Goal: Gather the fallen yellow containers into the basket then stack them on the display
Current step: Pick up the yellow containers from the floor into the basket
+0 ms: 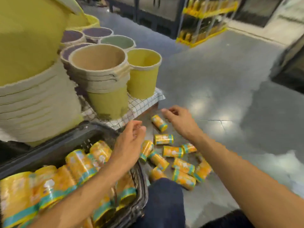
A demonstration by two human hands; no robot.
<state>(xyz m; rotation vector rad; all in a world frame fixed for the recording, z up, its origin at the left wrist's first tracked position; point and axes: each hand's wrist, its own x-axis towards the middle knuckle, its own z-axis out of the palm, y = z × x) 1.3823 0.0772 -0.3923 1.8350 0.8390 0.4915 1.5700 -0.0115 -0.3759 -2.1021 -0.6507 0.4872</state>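
1. Yellow-orange cylinders with teal bands and glossy printed wrappers lie scattered on their sides across the lower centre of the frame: these are the fallen containers (172,151), some touching and a few pointing different ways.
2. Your right hand (178,120) reaches to the top of that scatter, fingers loosely bent and holding nothing. It sits just beside the farthest container (159,123), which lies apart from the others. Contact cannot be told.
3. Your left hand (130,142) hovers at the right end of the basket (69,139), near its corner. Its fingers are relaxed and slightly curled, and it grips nothing.
4. At the lower left, the basket is dark plastic with latticed walls and a thick smooth rim. It is piled with more of the same cylinders (79,163), lying across one another.
5. Left of centre, nested beige buckets (98,69) with rough, pale rims stand beside a single yellow bucket (143,76). Both rest on a white cloth (144,102) with a thin dark grid.
6. Larger stacked tubs fill the upper left edge, blurred.
7. Grey, polished floor (230,96) with bright reflections covers the right half.
8. A wire rack (205,22) with yellow trim stands at the upper right.
9. Your knee (164,195), in dark blue fabric, shows at the bottom centre between the basket and the scatter.
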